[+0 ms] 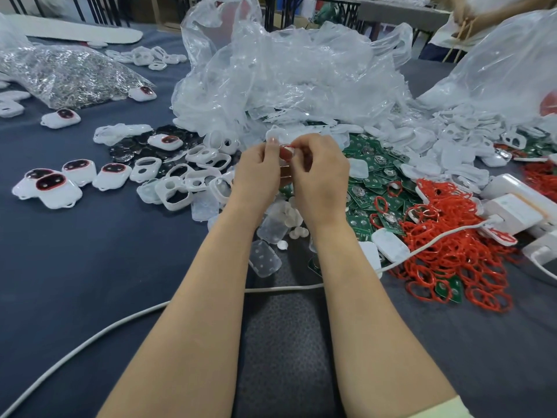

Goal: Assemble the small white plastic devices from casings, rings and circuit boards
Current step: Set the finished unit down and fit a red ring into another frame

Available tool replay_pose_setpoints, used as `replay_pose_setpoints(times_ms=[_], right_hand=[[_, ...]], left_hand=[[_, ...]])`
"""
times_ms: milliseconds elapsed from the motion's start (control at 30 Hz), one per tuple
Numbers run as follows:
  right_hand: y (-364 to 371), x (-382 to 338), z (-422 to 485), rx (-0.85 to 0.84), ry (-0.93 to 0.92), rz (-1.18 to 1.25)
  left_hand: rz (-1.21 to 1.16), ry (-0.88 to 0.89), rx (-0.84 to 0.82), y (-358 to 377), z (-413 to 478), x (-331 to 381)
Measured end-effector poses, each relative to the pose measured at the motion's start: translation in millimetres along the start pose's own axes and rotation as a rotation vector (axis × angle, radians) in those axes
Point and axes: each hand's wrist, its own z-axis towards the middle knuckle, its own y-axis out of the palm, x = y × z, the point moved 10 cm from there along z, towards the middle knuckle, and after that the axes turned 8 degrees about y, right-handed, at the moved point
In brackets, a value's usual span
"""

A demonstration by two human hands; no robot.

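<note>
I see a white cable (pixel 90 336) crossing the dark cloth (pixel 75 267) nearest. Above it, the left hand (pixel 259 170) and right hand (pixel 319 176) meet, both pinching one small white casing (pixel 286 152) edged with a red ring (fingertips hide most of it). Beyond lie green boards (pixel 376 176), loose red rings (pixel 446 245) and clear bags (pixel 286 70).

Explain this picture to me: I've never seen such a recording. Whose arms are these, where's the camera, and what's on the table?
No machine here: a person works with bare hands, filmed by one camera worn on the head, looking down. The left hand and right hand together pinch a small white part with a red ring. On the dark table lie green circuit boards, loose red rings, empty white casings, finished devices at the left, clear plastic bags and a white cable.
</note>
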Motion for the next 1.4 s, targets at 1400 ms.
replay_pose_setpoints(times_ms=[1400], right_hand=[[7,26,4,-0.092,0.202,0.215]], left_hand=[[0.080,0.105,-0.029,-4,5,1]])
